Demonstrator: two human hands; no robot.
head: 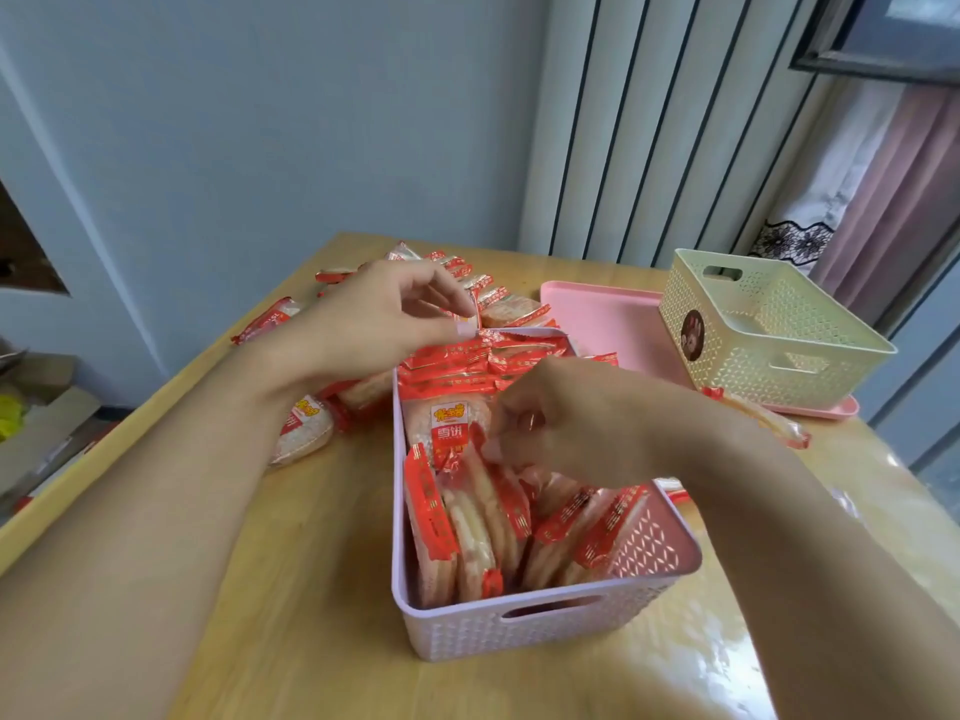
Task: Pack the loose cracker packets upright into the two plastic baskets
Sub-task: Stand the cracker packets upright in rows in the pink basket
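Head view shows me both hands working over the pink basket [540, 623], which sits on the wooden tabletop [322, 589] at about 6 o'clock from the frame's centre. My left hand [374, 319] reaches in from 9 o'clock and pinches the top edge of a cracker packet [470, 319] between thumb and fingertips, right above the basket's far end. My right hand [576, 423] comes in from 4 o'clock with curled fingers that grip the crinkled top of another packet [452, 433], the one whose label faces me in the middle of the basket.

Inside the basket I see packed packets [467, 532] that stand on edge at the near end, some leaning, and a row of red sealed edges [467, 366] across the far end.

Loose packets [488, 293] lie in a heap on the tabletop at 12 o'clock from the basket, partly behind my left hand. More of them [301, 428] lie just beside the basket's left wall at 9 o'clock, under my left forearm, and one [769, 418] lies at 3 o'clock beyond my right wrist.

At 2 o'clock stands the cream basket [769, 330], which rests on a pink tray [602, 319]; I see no packets in the part of its inside that shows.
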